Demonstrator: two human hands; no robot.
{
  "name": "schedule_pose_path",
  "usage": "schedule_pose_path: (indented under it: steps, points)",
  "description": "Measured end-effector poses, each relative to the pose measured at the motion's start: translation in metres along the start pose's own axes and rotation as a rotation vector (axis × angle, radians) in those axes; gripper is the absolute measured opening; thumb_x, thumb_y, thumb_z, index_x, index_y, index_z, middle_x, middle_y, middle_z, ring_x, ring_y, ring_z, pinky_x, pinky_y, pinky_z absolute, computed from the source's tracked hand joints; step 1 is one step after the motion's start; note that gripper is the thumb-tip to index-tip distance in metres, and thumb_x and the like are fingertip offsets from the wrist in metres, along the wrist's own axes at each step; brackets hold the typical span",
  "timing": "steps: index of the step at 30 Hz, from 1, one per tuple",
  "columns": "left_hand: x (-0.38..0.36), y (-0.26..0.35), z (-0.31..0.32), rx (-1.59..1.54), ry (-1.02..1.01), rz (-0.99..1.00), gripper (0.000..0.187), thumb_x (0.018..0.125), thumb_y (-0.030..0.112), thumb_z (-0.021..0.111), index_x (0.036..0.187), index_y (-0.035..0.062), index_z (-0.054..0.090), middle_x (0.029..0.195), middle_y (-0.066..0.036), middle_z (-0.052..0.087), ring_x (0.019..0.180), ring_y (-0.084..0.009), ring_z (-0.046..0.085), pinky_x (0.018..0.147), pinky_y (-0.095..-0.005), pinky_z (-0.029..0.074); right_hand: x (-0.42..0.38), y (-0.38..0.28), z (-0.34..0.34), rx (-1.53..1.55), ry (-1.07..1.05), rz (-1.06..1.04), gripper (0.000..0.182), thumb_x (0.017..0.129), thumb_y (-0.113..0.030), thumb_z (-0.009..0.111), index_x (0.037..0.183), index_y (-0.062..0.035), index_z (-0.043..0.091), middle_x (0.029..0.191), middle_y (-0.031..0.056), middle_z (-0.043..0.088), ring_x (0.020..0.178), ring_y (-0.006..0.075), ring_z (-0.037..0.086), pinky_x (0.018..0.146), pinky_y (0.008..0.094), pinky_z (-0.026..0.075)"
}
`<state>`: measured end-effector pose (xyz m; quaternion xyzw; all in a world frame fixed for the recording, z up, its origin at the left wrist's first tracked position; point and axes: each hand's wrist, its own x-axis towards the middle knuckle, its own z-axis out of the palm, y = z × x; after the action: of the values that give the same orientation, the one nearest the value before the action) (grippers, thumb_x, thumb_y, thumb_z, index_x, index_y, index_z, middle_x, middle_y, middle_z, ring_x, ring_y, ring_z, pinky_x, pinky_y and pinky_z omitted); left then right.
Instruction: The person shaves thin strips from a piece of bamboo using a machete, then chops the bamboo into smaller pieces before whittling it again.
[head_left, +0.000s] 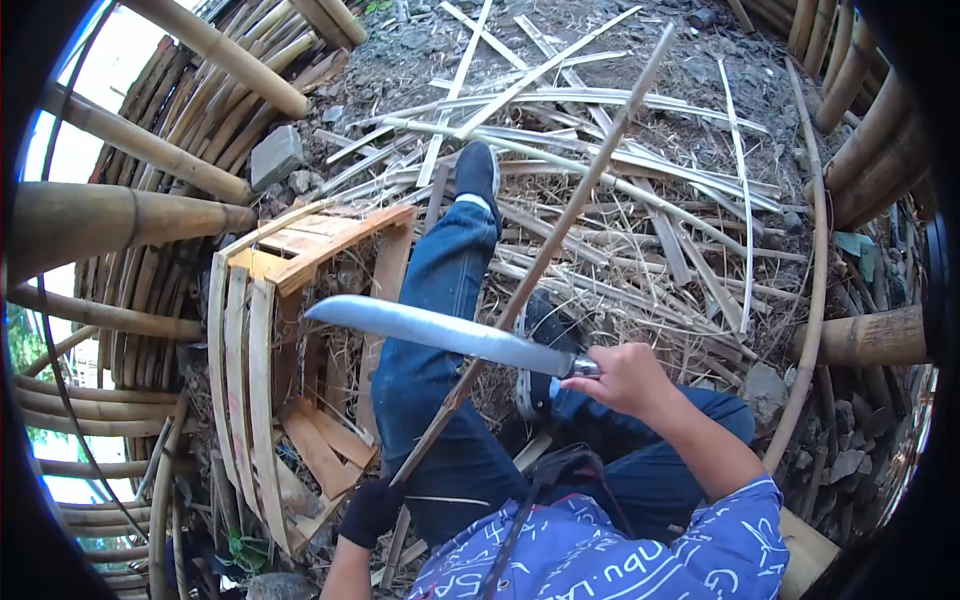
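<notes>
My right hand is closed around the handle of a machete, its broad blade pointing left with the tip above the wooden crate. A long brown bamboo strip runs slantwise from my lap up towards the scattered strips. At its lower end my left hand, in a dark glove, is closed on it. The blade crosses over the strip in this view, above my jeans-clad legs. A thin pale sliver lies across my thigh near the glove.
An open wooden crate stands on its side at my left. Many split bamboo strips litter the dirt ahead. Thick bamboo poles jut in from the left, with another pole at right. A grey block sits beyond the crate.
</notes>
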<state>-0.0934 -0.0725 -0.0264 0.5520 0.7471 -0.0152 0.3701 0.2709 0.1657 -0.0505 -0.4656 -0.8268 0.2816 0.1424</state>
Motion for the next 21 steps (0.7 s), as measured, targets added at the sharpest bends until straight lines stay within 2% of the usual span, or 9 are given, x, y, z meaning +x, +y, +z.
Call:
schedule_pose_path:
  steps: [2,3,8,12,14,16,18,20,21]
  points:
    - [0.005,0.006,0.001,0.106,0.012,0.048,0.028,0.09,0.027,0.049,0.086,0.0028,0.062,0.074,-0.025,0.06,0.072,-0.0412,0.061,0.061,-0.0483,0.045,0.001,-0.004,0.008,-0.024,-0.028,-0.039,0.059,0.077,-0.063,0.059,0.058,-0.0065,0.053,0.051,0.0131,0.055,0.051,0.0338,0.06,0.048,0.0421,0.047]
    - [0.006,0.024,-0.004,0.036,0.004,-0.165,0.028,0.09,0.028,0.049,0.089,0.004,0.063,0.076,-0.025,0.061,0.075,-0.0419,0.06,0.063,-0.0495,0.045,0.003,-0.003,0.008,-0.018,-0.031,-0.043,0.06,0.076,-0.064,0.059,0.059,-0.0069,0.053,0.051,0.0129,0.055,0.051,0.0332,0.06,0.048,0.0416,0.047]
    - [0.017,0.0,0.006,0.035,-0.017,-0.078,0.028,0.09,0.029,0.049,0.093,0.0053,0.064,0.076,-0.024,0.062,0.076,-0.0426,0.061,0.064,-0.0494,0.047,0.025,0.019,-0.008,-0.129,-0.003,-0.117,0.057,0.074,-0.062,0.062,0.061,-0.0077,0.056,0.051,0.011,0.057,0.051,0.03,0.061,0.047,0.0392,0.047]
    - [0.018,-0.026,0.018,0.185,-0.049,0.07,0.028,0.089,0.029,0.049,0.095,0.0056,0.064,0.077,-0.024,0.062,0.076,-0.0421,0.061,0.064,-0.0485,0.048,0.057,0.062,-0.039,-0.046,0.172,0.267,0.05,0.077,-0.051,0.066,0.069,-0.0027,0.058,0.062,0.0158,0.06,0.054,0.0316,0.06,0.051,0.0414,0.045]
    - [0.019,-0.021,0.016,0.21,-0.106,0.026,0.028,0.089,0.029,0.05,0.094,0.0052,0.064,0.076,-0.024,0.062,0.075,-0.0424,0.061,0.064,-0.0483,0.048,0.063,0.073,-0.039,-0.166,0.177,0.167,0.05,0.08,-0.05,0.065,0.069,-0.0012,0.058,0.06,0.0165,0.059,0.053,0.0316,0.059,0.05,0.0399,0.044]
    - [0.024,0.001,0.004,0.241,-0.167,-0.009,0.028,0.088,0.029,0.051,0.093,0.0049,0.064,0.075,-0.024,0.062,0.074,-0.0428,0.061,0.063,-0.0481,0.048,0.057,0.058,-0.027,0.116,0.123,0.275,0.052,0.08,-0.051,0.064,0.07,-0.001,0.058,0.057,0.0151,0.057,0.051,0.0318,0.057,0.049,0.0391,0.043]
    - [0.025,0.036,-0.011,0.04,-0.054,-0.219,0.028,0.087,0.029,0.052,0.087,0.0035,0.065,0.073,-0.025,0.061,0.072,-0.0436,0.06,0.06,-0.0486,0.048,0.049,0.019,-0.024,0.174,0.093,0.272,0.058,0.077,-0.059,0.063,0.063,-0.0031,0.057,0.053,0.0128,0.056,0.05,0.0308,0.06,0.049,0.04,0.046]
    - [0.026,0.026,-0.001,0.019,-0.034,-0.191,0.029,0.087,0.029,0.052,0.085,0.0027,0.065,0.073,-0.025,0.061,0.07,-0.0437,0.06,0.059,-0.0489,0.048,0.036,-0.002,-0.015,0.176,0.016,0.023,0.056,0.074,-0.06,0.065,0.061,-0.0058,0.055,0.052,0.0114,0.056,0.05,0.031,0.059,0.048,0.0392,0.046]
    - [0.025,0.02,0.002,0.0,-0.001,-0.147,0.03,0.087,0.028,0.052,0.082,0.0019,0.065,0.072,-0.025,0.061,0.069,-0.0438,0.06,0.058,-0.0492,0.047,0.035,0.001,-0.009,0.186,0.007,0.038,0.056,0.074,-0.06,0.065,0.061,-0.0058,0.055,0.052,0.0114,0.056,0.05,0.031,0.059,0.048,0.0392,0.046]
